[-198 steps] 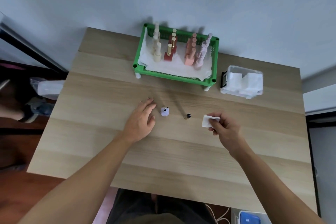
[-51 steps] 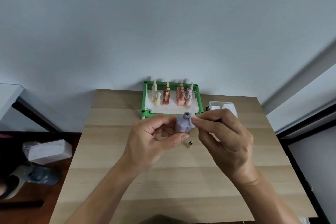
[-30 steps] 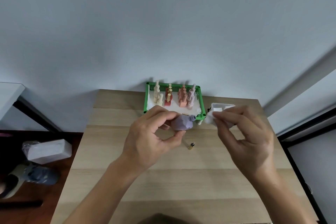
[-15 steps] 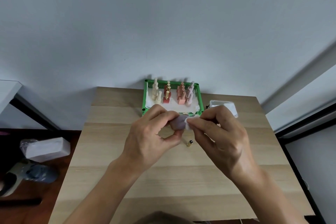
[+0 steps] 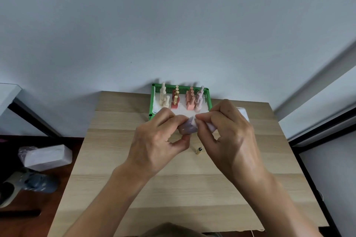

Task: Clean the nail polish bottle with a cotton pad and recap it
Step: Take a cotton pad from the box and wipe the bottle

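Status: mid-wipe, roughly halfway by my read.

Left hand (image 5: 154, 140) is curled closed around the lilac nail polish bottle (image 5: 186, 128), thumb under, fingers over the top, holding it off the table (image 5: 134, 188) just in front of the green basket (image 5: 150, 106). Bottle looks tilted with its neck toward 3 o'clock, though the neck itself is hidden.

Right hand (image 5: 229, 132) has fingertips pinched tight on the white cotton pad (image 5: 211, 126), pressed against the bottle's 3 o'clock end. Pad is touching the bottle; I can't tell exactly which part of it.

Done so far, judging by layout:
- bottle is open
- pad is in hand and on the bottle

Left to do:
- finish wiping; can't see residue, so no call on how clean it is
- drop the pad
- pick up the cap (image 5: 199, 150), lying on the table at 5 o'clock from the bottle, between the 2 hands and apart from both
- screw it back on

Both hands are occupied, so the right one has to let go of the pad before recapping. Clear box (image 5: 243, 113) at 3 o'clock of the basket is mostly hidden behind the right hand.
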`<act>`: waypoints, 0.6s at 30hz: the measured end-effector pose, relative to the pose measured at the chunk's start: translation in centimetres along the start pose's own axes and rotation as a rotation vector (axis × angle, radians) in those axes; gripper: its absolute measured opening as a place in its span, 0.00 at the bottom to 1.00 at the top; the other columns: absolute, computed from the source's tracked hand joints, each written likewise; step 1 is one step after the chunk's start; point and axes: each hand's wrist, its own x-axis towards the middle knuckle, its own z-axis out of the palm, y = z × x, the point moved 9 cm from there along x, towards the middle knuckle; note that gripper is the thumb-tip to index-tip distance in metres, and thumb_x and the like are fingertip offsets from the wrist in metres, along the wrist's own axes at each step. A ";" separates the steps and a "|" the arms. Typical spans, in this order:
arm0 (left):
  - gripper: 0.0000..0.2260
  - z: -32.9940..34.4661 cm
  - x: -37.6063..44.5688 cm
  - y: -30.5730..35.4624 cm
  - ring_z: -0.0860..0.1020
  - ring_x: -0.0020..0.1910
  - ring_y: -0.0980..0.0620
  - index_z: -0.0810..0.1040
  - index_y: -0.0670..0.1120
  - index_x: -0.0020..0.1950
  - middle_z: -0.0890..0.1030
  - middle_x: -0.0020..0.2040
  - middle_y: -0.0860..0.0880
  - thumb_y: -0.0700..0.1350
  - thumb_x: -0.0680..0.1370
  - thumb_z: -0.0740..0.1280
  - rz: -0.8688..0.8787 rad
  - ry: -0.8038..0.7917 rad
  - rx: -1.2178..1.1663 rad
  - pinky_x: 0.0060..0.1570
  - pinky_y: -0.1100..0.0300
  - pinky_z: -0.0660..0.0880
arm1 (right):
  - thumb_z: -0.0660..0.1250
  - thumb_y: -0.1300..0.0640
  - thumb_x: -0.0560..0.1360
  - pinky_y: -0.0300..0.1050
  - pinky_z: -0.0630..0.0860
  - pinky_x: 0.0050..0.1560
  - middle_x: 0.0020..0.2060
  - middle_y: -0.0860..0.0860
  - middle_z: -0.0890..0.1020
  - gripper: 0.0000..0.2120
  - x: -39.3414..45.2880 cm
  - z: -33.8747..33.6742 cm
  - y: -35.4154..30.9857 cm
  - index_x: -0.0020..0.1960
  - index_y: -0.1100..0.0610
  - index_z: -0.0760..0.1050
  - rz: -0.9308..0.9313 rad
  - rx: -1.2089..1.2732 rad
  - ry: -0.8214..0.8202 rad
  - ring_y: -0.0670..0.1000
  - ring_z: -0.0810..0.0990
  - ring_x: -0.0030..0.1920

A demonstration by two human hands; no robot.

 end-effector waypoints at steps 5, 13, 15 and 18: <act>0.08 0.3 -0.7 0.5 0.82 0.34 0.52 0.88 0.44 0.51 0.81 0.40 0.49 0.41 0.73 0.79 0.020 0.013 0.017 0.29 0.55 0.79 | 0.73 0.58 0.76 0.31 0.70 0.38 0.40 0.46 0.78 0.04 1.2 -0.2 1.9 0.45 0.51 0.86 0.262 0.091 -0.127 0.46 0.79 0.37; 0.11 0.9 -1.9 -1.0 0.84 0.41 0.50 0.87 0.39 0.51 0.83 0.45 0.46 0.40 0.72 0.83 -0.094 0.018 -0.170 0.40 0.52 0.84 | 0.76 0.53 0.76 0.27 0.70 0.35 0.40 0.44 0.84 0.03 0.2 -2.0 6.2 0.45 0.45 0.85 0.497 0.388 -0.105 0.41 0.80 0.36; 0.12 1.0 -1.9 -1.0 0.84 0.41 0.49 0.87 0.38 0.52 0.83 0.44 0.45 0.39 0.71 0.83 -0.105 0.006 -0.183 0.40 0.51 0.84 | 0.76 0.54 0.76 0.26 0.69 0.35 0.38 0.42 0.84 0.03 -0.6 -1.1 6.2 0.47 0.46 0.85 0.480 0.413 -0.153 0.41 0.79 0.34; 0.13 1.1 -1.8 -0.7 0.84 0.43 0.52 0.87 0.38 0.51 0.83 0.45 0.46 0.39 0.70 0.84 -0.086 -0.012 -0.190 0.43 0.56 0.83 | 0.74 0.58 0.78 0.30 0.72 0.41 0.41 0.42 0.84 0.06 -1.3 -0.1 5.3 0.50 0.48 0.84 0.388 0.427 -0.188 0.44 0.81 0.41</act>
